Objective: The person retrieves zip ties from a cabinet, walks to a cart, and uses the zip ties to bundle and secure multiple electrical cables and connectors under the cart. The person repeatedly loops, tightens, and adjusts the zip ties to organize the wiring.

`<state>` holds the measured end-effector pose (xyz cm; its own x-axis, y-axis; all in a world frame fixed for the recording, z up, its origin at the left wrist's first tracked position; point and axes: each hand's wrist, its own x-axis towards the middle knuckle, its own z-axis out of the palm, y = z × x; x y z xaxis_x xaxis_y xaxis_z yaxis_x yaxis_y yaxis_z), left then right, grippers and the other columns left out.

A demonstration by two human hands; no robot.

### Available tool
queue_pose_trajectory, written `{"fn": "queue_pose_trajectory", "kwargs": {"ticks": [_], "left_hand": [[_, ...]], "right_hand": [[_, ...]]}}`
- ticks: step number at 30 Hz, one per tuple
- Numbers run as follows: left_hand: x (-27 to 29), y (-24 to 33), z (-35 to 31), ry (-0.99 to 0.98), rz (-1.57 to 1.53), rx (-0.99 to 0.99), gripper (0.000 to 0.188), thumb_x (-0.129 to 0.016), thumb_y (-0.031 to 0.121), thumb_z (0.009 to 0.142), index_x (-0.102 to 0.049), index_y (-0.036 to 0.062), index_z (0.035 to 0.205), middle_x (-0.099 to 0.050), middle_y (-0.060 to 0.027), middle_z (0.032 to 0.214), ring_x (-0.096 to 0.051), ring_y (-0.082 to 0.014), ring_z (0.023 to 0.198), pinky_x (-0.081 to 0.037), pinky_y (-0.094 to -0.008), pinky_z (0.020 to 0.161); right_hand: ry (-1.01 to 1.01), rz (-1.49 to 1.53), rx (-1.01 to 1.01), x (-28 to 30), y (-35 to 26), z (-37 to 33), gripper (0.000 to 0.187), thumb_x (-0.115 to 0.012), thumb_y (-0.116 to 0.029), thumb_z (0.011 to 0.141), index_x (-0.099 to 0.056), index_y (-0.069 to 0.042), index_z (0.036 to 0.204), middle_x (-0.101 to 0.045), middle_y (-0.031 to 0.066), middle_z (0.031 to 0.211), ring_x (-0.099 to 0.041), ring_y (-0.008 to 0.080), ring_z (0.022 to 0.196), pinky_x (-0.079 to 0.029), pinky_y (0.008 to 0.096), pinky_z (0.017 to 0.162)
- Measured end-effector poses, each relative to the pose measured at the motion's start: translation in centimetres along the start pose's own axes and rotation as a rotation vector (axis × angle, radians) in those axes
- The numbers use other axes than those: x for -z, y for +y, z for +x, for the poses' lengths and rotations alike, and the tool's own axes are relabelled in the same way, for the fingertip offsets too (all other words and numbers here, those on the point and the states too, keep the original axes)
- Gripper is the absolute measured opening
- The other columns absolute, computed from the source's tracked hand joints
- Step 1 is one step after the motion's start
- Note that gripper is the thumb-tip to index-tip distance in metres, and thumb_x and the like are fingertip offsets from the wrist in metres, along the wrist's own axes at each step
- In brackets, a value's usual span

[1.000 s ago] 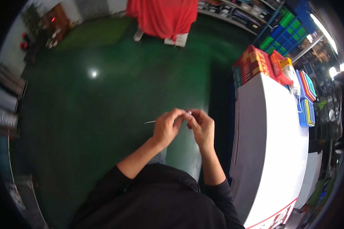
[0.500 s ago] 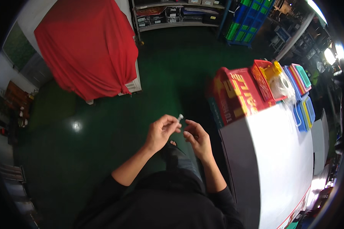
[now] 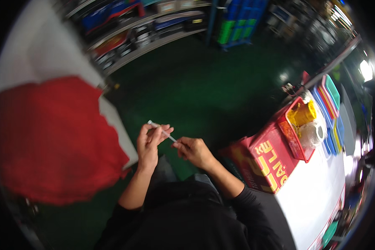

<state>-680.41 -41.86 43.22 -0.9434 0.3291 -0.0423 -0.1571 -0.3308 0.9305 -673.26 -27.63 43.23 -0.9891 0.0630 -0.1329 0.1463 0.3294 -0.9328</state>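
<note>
A thin, pale rod with a wider knob at one end (image 3: 168,135) slants between my two hands in front of my body; its exact kind is too small to make out. The fingers of my left hand (image 3: 149,146) are closed around it near the knob, which sticks out past the thumb side. At the lower end, the thumb and fingers of my right hand (image 3: 197,152) pinch the tip. Both hands are in mid-air above the dark green floor.
On the right, a white-topped table (image 3: 310,196) bears a red box (image 3: 260,162) with yellow lettering, a red basket (image 3: 296,143) holding a yellow roll and a white roll, and stacked coloured trays (image 3: 329,98). A red cloth (image 3: 58,141) drapes something at left. Shelves (image 3: 148,39) stand behind.
My view has turned left, and the covered object looks nearer. My right hand has come in from apart and gripped the rod's lower end. More of the rod shows now.
</note>
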Motion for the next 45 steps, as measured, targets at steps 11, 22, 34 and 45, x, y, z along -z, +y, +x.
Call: {"fn": "queue_pose_trajectory", "kwargs": {"ticks": [11,22,34,45], "left_hand": [[-17.3,-6.5,34.1,-0.593,0.1,0.236,0.011,-0.051,0.005,0.091,-0.047,0.0054,0.101,-0.062,-0.0136,0.101,-0.064,-0.0239,0.093,-0.051,-0.033,0.082],[-33.7,-13.5,58.6,-1.09,0.195,0.174,0.006,-0.045,-0.002,0.09,-0.048,0.0029,0.091,-0.06,-0.0101,0.089,-0.06,-0.0139,0.078,-0.048,-0.0247,0.07],[-54.2,-22.2,68.2,-2.241,0.687,-0.548,0.022,-0.061,0.012,0.081,-0.063,0.006,0.103,-0.06,-0.0068,0.106,-0.055,-0.0252,0.099,-0.041,-0.0375,0.088],[-69.1,-35.3,64.3,-2.973,0.681,0.576,0.075,-0.065,0.042,0.081,-0.036,-0.0007,0.136,-0.051,-0.0163,0.128,-0.048,-0.0251,0.12,-0.039,-0.0342,0.099]], "right_hand": [[0.699,0.373,-0.43,18.8,7.2,13.7,0.021,-0.056,-0.021,0.091,-0.063,-0.002,0.096,-0.061,0.0034,0.06,-0.053,0.0086,0.047,-0.042,0.0243,0.044],[0.762,-0.154,-0.558,39.4,12.3,29.7,0.021,-0.057,-0.026,0.087,-0.064,-0.007,0.087,-0.065,0.0094,0.065,-0.062,0.0254,0.054,-0.05,0.0355,0.054],[1.342,-0.324,-0.897,49.8,16.1,39.7,0.017,-0.06,-0.027,0.083,-0.061,-0.011,0.08,-0.064,0.007,0.07,-0.064,0.0261,0.061,-0.05,0.0357,0.053],[1.5,-0.282,-1.401,56.3,24.9,35.5,0.01,-0.065,-0.022,0.079,-0.064,-0.012,0.081,-0.061,0.004,0.068,-0.062,0.0227,0.063,-0.047,0.0327,0.055]]}}
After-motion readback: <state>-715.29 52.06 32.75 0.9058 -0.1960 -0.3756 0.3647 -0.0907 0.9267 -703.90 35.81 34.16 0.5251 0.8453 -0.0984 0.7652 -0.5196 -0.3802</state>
